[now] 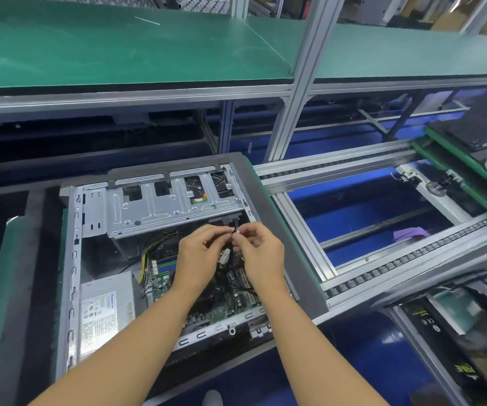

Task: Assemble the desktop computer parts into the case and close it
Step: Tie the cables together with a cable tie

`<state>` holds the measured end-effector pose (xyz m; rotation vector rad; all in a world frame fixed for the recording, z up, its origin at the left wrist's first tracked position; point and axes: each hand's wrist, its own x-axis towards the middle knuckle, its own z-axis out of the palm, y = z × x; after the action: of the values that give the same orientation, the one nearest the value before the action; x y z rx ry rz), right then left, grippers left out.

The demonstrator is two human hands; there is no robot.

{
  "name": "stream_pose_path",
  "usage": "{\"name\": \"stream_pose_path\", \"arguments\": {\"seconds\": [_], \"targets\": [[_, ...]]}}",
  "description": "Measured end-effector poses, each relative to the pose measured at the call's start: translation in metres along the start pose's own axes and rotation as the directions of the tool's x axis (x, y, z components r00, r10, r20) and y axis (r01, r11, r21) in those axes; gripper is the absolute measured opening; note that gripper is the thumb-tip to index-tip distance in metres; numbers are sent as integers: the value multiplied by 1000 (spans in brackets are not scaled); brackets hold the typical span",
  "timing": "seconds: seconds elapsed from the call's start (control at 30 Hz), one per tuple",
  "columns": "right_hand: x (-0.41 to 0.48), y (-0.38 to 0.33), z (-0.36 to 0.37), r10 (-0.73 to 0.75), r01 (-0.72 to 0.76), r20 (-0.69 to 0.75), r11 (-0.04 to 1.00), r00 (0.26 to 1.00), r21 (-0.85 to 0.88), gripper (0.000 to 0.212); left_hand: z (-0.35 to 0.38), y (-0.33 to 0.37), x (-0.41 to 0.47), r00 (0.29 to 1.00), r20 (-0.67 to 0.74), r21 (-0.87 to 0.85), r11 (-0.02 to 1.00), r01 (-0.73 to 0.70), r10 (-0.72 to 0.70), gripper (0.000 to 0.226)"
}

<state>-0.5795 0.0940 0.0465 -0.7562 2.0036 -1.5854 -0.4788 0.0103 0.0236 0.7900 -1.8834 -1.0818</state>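
Left hand [198, 253] and right hand [261, 252] each pinch the thin black cable [234, 228] between them, apparently readying its plug over the green motherboard [160, 278].

Bare matt metal case [160, 206]; matt green shelf top [119, 45]

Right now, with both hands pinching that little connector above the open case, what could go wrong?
1. The left hand and right hand hold the connector by the fingertips only. It could slip and fall onto the motherboard below.
2. Its black cable seems to run up under the drive cage. A hard pull might strain or snag it there.
3. The yellow wires lie loose beside the board and might get pinched at closing.
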Motion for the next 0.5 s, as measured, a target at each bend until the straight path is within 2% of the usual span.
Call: {"name": "stream_pose_path", "arguments": {"seconds": [0.13,0.5], "targets": [[1,3,0,1,-1,-4,1000,1000,14,20,0,1,-1,998,57,-25,999,22,-21,17],[2,5,-2,20,-20,4,998,1000,67,15,-3,2,-3,995,74,-27,997,66,-64,16]]}}
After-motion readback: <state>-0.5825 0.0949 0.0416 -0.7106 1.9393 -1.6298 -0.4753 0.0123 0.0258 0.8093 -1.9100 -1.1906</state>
